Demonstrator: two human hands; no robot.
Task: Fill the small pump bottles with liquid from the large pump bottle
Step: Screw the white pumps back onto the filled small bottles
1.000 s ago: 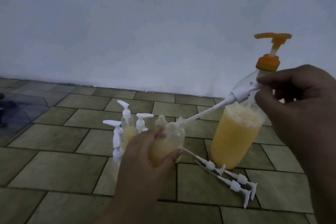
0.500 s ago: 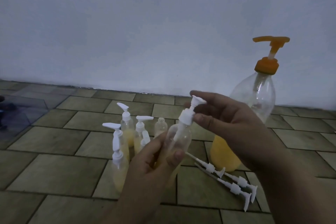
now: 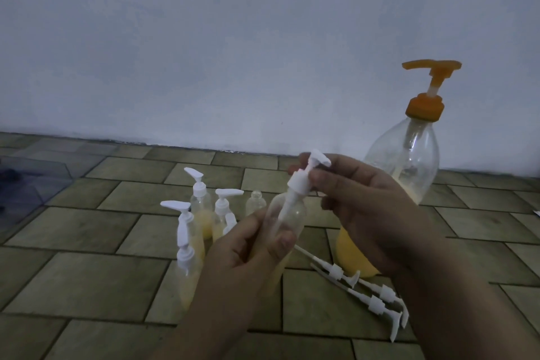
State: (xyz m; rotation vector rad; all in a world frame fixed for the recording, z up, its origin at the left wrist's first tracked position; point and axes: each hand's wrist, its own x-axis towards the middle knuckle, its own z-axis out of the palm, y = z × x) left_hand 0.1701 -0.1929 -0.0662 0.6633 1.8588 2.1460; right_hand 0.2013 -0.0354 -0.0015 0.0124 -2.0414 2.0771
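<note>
Hands meet at the middle of my view, over a tiled floor (image 3: 87, 280) that runs back to a pale wall (image 3: 233, 52). My left hand (image 3: 248, 254) is wrapped around the lower body of a small pump bottle (image 3: 285, 219), thumb on the near side, fingers curled behind it. I hold the bottle off the floor, tilted slightly to the right, its lower part yellow with liquid and its upper part clear. My right hand (image 3: 359, 202) is closed on the white pump head (image 3: 305, 174) seated at that bottle's neck, fingertips pinching the collar and nozzle; the pump's tube runs down inside the bottle.

Behind the right hand the large pump bottle (image 3: 406, 172) stands upright on the tiles, orange pump on top, yellow liquid filling its lower part, clear above.

Left of my hands a cluster of small bottles (image 3: 201, 213) stands on the floor, most with white pumps fitted and yellow liquid inside. One uncapped bottle (image 3: 255, 203) stands at the back of that group, just beyond my left fingers; I cannot tell how full it is. Loose pump heads (image 3: 377, 298) with long dip tubes lie flat on the tiles in front of the large bottle, side by side, nozzles pointing toward the lower right.
</note>
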